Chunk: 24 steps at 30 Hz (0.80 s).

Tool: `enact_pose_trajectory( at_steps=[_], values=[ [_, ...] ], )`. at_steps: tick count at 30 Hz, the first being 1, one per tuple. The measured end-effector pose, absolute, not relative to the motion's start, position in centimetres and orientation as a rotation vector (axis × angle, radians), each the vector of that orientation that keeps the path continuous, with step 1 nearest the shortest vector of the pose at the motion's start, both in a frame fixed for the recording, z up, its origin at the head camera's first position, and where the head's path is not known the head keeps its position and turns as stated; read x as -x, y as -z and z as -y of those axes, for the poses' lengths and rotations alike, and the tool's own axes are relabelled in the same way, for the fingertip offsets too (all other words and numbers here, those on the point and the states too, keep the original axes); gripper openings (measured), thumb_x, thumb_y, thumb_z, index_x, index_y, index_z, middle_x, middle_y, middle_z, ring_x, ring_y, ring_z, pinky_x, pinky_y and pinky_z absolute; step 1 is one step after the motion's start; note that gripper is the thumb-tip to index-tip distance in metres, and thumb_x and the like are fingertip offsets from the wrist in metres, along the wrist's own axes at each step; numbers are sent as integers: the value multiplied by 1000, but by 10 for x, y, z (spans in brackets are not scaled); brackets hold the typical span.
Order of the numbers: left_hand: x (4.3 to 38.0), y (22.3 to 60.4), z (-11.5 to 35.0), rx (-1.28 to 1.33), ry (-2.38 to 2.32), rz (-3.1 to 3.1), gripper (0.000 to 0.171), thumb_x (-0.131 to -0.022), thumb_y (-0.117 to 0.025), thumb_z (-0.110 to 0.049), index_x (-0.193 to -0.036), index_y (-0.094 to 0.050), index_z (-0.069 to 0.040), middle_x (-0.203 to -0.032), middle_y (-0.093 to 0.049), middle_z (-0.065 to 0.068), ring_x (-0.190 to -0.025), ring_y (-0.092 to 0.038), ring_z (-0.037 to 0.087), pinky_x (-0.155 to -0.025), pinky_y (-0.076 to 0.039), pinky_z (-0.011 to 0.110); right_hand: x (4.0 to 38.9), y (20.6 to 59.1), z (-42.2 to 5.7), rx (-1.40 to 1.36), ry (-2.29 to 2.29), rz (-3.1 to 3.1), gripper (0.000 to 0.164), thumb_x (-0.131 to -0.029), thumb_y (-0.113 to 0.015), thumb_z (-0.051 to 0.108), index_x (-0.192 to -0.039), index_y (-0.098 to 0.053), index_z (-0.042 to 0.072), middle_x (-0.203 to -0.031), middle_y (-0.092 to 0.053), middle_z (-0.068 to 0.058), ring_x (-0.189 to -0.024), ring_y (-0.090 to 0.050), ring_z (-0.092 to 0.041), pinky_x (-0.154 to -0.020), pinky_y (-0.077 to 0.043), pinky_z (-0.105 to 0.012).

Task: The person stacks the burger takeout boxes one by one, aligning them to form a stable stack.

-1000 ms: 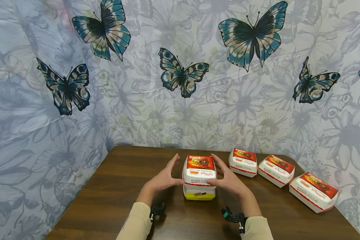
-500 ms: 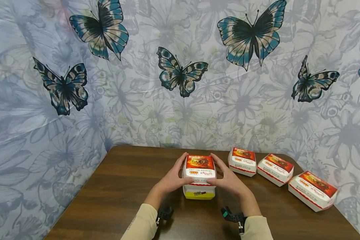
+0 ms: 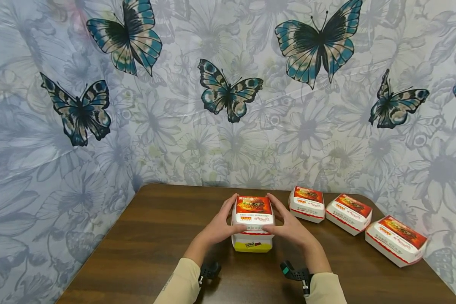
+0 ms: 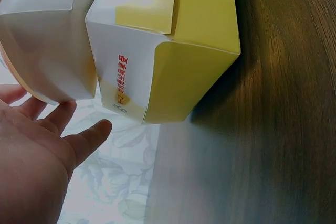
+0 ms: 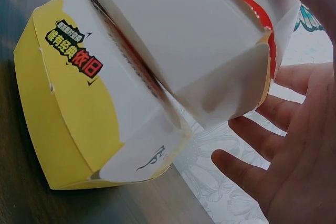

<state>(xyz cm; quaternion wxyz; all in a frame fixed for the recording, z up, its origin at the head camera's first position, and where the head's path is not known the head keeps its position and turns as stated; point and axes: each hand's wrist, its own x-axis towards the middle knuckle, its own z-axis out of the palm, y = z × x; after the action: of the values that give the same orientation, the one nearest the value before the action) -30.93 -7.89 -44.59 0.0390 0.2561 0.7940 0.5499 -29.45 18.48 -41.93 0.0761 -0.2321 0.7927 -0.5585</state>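
Observation:
A white burger box (image 3: 254, 217) with a red burger picture on its lid sits over a yellow and white burger box (image 3: 253, 246) in the middle of the table. My left hand (image 3: 217, 228) holds the upper box by its left side, thumb at the near face. On the opposite side my right hand (image 3: 292, 226) grips it the same way. In the right wrist view, the upper box's underside (image 5: 184, 30) rests against the lower box (image 5: 94, 103), slightly angled, with a narrow dark gap between them. The fingertips of both hands reach the upper box only.
To the right, three similar red-topped boxes stand in a slanting row: a far one (image 3: 307, 204), a middle one (image 3: 349, 214) and a near one (image 3: 397, 241). The brown wooden table (image 3: 148, 253) meets a butterfly-patterned cloth backdrop (image 3: 175, 152) behind.
My left hand has moved right, from beside the upper box onto its left side. The right hand and the boxes have barely shifted.

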Motion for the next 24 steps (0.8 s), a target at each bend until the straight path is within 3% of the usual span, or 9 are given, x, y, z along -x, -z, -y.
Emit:
enact_pose_trajectory(
  at_steps=[9, 14, 20, 24],
  values=[
    [306, 443, 78, -758, -1704, -2405, 98, -80, -74, -46, -153, -9, -37, -160, -11, -4, -140, -34, 28, -108, -37, 48, 294, 419, -191, 698, 1699, -2482, 68, -95, -57, 30, -151, -19, 37, -160, -21, -2, -143, -26, -40, -108, -27, -64],
    [304, 446, 83, -727, -1696, -2413, 97, -80, -74, -46, -152, -9, -41, -159, -11, -8, -139, -35, 27, -107, -37, 47, 301, 419, -196, 750, 1702, -2534, 62, -99, -51, 22, -152, -22, 28, -159, -22, -7, -138, -28, -48, -103, -32, -66],
    [308, 443, 83, -720, -1669, -2443, 101, -80, -76, -41, -153, -7, -37, -160, -8, -8, -138, -35, 23, -108, -36, 48, 317, 417, -222, 583, 1551, -2724, 61, -99, -51, 38, -152, -23, 29, -161, -14, -9, -141, -20, -52, -104, -27, -69],
    [311, 443, 81, -727, -1639, -2463, 102, -80, -75, -40, -154, -6, -34, -161, -7, -6, -138, -34, 25, -110, -33, 52, 324, 417, -245, 474, 1437, -2835, 67, -97, -52, 42, -154, -20, 25, -161, -12, -14, -144, -13, -47, -105, -20, -70]
  ],
)
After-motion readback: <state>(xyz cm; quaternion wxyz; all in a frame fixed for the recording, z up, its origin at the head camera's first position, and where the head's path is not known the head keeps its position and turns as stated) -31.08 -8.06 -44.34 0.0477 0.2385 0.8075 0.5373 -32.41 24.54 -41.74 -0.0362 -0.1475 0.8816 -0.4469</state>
